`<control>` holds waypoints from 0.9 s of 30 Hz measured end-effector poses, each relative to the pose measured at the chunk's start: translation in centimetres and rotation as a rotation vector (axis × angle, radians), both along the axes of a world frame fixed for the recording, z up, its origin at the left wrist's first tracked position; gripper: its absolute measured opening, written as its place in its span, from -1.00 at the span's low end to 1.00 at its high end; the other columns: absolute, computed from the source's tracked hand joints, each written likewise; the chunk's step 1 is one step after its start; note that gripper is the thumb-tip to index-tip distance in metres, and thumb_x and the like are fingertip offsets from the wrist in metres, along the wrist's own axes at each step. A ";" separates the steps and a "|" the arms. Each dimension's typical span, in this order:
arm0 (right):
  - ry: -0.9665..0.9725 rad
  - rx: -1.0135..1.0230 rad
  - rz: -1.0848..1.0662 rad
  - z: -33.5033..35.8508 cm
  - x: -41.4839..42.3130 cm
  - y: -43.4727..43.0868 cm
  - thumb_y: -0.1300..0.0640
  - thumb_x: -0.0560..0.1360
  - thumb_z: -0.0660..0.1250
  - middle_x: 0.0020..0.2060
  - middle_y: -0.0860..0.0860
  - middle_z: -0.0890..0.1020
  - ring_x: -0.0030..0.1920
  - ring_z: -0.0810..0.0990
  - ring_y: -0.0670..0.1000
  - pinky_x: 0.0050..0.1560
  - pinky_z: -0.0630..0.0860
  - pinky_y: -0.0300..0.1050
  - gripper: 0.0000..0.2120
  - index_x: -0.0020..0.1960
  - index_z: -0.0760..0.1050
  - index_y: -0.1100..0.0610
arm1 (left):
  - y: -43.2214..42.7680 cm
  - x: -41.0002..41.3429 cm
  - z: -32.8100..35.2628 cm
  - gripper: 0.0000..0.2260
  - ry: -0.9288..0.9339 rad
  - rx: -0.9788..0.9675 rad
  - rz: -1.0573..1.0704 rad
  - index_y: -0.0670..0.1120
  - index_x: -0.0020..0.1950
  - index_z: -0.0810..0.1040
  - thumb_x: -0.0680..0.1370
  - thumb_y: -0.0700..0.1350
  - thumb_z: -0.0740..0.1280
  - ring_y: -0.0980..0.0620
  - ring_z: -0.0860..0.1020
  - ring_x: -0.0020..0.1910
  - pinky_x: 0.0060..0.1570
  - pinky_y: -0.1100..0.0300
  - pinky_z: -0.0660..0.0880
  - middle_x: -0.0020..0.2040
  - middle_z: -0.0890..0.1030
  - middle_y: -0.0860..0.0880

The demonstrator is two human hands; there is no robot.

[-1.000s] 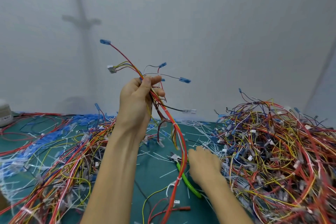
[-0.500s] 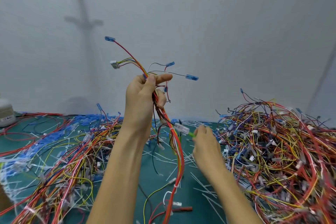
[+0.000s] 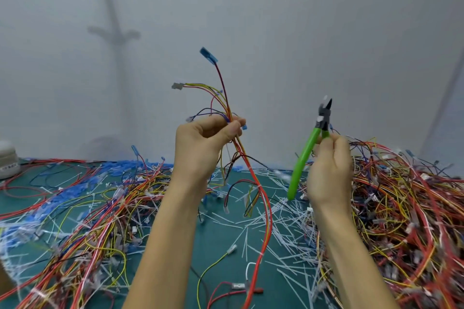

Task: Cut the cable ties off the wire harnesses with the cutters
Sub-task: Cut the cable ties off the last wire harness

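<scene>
The harness (image 3: pixel 251 178) is held up above the table (image 3: pixel 218 253), in the middle of the view. The left hand (image 3: pixel 203 148) grips it with curled fingers, the thumb pressing the wires against them. Above the fist the wires fan out. One red wire rises to a blue plug (image 3: pixel 208 54), and a yellow and red group bends left to a white plug (image 3: pixel 177 86). Below the fist a red, orange and yellow bundle hangs down to the table, with thin black wires looping off beside it.

The cutters (image 3: pixel 308 150) are to the right of the harness, clear of it and also raised. The right hand (image 3: pixel 329 170) grips them with its fingers curled round one green handle. The other handle juts down and left, free of the palm. The black head points up. Its tip is blurred, so I cannot tell how the jaws stand.

White cut ties (image 3: pixel 283 228) lie scattered over the green table under and between the forearms. A tall heap (image 3: pixel 401 203) of harnesses sits on the right, just behind the right hand. A flatter tangle (image 3: pixel 88 221) spreads on the left, with blue pieces along its far edge. A white object (image 3: pixel 7 160) stands at the far left edge. A pale wall (image 3: pixel 276 20) rises behind the table.
</scene>
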State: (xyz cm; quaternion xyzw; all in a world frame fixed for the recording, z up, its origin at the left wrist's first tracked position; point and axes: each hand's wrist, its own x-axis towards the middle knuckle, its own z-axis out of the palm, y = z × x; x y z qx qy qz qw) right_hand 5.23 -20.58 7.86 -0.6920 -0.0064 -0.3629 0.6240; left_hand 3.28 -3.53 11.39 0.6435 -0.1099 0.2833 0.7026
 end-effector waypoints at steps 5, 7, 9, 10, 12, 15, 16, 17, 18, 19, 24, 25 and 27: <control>0.097 0.191 0.346 1.2 -0.9 -0.4 -0.42 0.37 0.15 -0.21 -0.07 0.41 -0.17 0.41 -0.07 -0.10 0.35 -0.10 -0.55 -0.19 0.40 -0.03 | 0.2 0.1 -0.1 -0.88 0.033 -0.021 -0.056 -0.15 -0.01 0.68 0.54 -0.28 0.37 0.05 0.69 -0.13 -0.09 0.36 0.56 -0.09 0.73 -0.02; 0.115 0.073 0.419 1.3 -1.1 -0.5 -0.33 0.37 0.26 -0.23 -0.04 0.36 -0.20 0.37 -0.04 -0.11 0.36 -0.06 -0.63 -0.20 0.38 -0.02 | 0.2 0.1 -0.2 -0.87 0.042 -0.015 -0.104 -0.15 0.00 0.67 0.56 -0.29 0.33 0.05 0.70 -0.11 -0.06 0.36 0.56 -0.05 0.73 -0.01; 0.102 -0.051 0.547 1.5 -1.4 -0.6 -0.23 0.45 0.25 -0.26 -0.05 0.39 -0.23 0.39 -0.05 -0.14 0.39 -0.06 -0.69 -0.15 0.44 0.02 | 0.2 0.2 -0.2 -0.84 0.044 -0.009 -0.138 -0.11 -0.01 0.67 0.57 -0.30 0.31 0.03 0.70 -0.08 0.00 0.32 0.57 -0.04 0.73 -0.01; 0.111 -0.122 0.616 1.6 -1.5 -0.6 -0.24 0.49 0.22 -0.26 -0.06 0.43 -0.24 0.44 -0.08 -0.14 0.45 -0.08 -0.66 -0.09 0.50 0.04 | 0.2 0.2 -0.2 -0.83 0.040 -0.007 -0.149 -0.11 -0.01 0.67 0.57 -0.31 0.31 0.03 0.70 -0.08 0.01 0.32 0.57 -0.04 0.73 -0.01; 0.175 -0.310 0.697 1.8 -1.8 -0.4 -0.28 0.56 0.15 -0.23 -0.10 0.51 -0.26 0.51 -0.17 -0.12 0.49 -0.13 -0.59 0.06 0.54 0.03 | 0.0 0.2 -0.3 -0.83 0.026 0.005 -0.160 -0.11 0.01 0.67 0.57 -0.30 0.31 0.06 0.70 -0.08 -0.02 0.35 0.55 -0.03 0.73 -0.01; 0.191 -0.583 0.574 1.7 -1.9 0.4 -0.18 0.61 0.08 -0.34 -0.14 0.53 -0.36 0.49 -0.23 -0.17 0.37 -0.12 -0.58 0.04 0.54 0.10 | -0.2 0.2 -0.3 -0.84 0.000 0.029 -0.148 -0.13 0.04 0.68 0.56 -0.29 0.33 0.15 0.66 -0.11 -0.06 0.40 0.51 -0.04 0.73 0.01; 0.186 -0.624 0.530 1.7 -1.9 0.5 -0.18 0.62 0.06 -0.39 -0.15 0.53 -0.36 0.49 -0.18 -0.19 0.37 -0.08 -0.56 -0.01 0.54 0.12 | -0.2 0.3 -0.3 -0.84 -0.008 0.035 -0.141 -0.15 0.05 0.68 0.56 -0.29 0.34 0.17 0.64 -0.11 -0.06 0.41 0.50 -0.03 0.73 0.01; 0.179 -0.638 0.509 1.7 -2.0 0.6 -0.21 0.61 0.04 -0.44 -0.15 0.51 -0.36 0.48 -0.11 -0.21 0.38 -0.06 -0.52 -0.09 0.54 0.14 | -0.2 0.3 -0.3 -0.84 -0.016 0.038 -0.139 -0.16 0.06 0.68 0.56 -0.29 0.34 0.17 0.64 -0.09 -0.05 0.41 0.50 -0.03 0.73 0.00; 0.167 -0.643 0.500 1.7 -2.2 0.7 -0.25 0.59 0.02 -0.49 -0.15 0.46 -0.38 0.43 -0.06 -0.23 0.36 -0.04 -0.48 -0.20 0.49 0.13 | -0.2 0.3 -0.3 -0.84 -0.023 0.042 -0.142 -0.17 0.07 0.68 0.56 -0.29 0.34 0.17 0.65 -0.07 -0.03 0.40 0.50 -0.02 0.73 -0.01; 0.148 -0.653 0.492 1.8 -2.3 0.7 -0.29 0.56 -0.01 -0.51 -0.13 0.40 -0.41 0.35 -0.05 -0.28 0.30 -0.04 -0.46 -0.28 0.41 0.12 | -0.2 0.3 -0.3 -0.84 -0.030 0.047 -0.148 -0.19 0.07 0.68 0.56 -0.29 0.33 0.16 0.66 -0.04 -0.02 0.40 0.50 -0.02 0.73 -0.02; 0.106 -0.676 0.431 2.0 -2.7 1.3 -0.32 0.52 -0.06 -0.38 0.14 0.48 -0.26 0.45 0.15 -0.15 0.43 0.06 -0.33 -0.17 0.51 0.24 | -0.4 0.2 -0.2 -0.82 -0.066 0.067 -0.149 -0.28 0.12 0.65 0.57 -0.31 0.32 0.16 0.66 0.02 -0.02 0.42 0.50 0.03 0.72 -0.04; 0.100 -0.674 0.418 2.0 -2.8 1.4 -0.32 0.52 -0.06 -0.38 0.15 0.48 -0.25 0.46 0.15 -0.15 0.43 0.06 -0.32 -0.16 0.53 0.25 | -0.4 0.2 -0.2 -0.81 -0.070 0.068 -0.146 -0.28 0.13 0.65 0.57 -0.31 0.32 0.16 0.66 0.03 -0.02 0.41 0.50 0.04 0.71 -0.04; 0.081 -0.659 0.405 2.1 -2.9 1.4 -0.30 0.53 -0.05 -0.43 0.07 0.41 -0.33 0.39 0.10 -0.22 0.39 0.05 -0.33 -0.18 0.52 0.25 | -0.4 0.2 -0.2 -0.81 -0.076 0.065 -0.140 -0.29 0.14 0.65 0.57 -0.30 0.32 0.16 0.66 0.04 -0.02 0.41 0.50 0.06 0.71 -0.05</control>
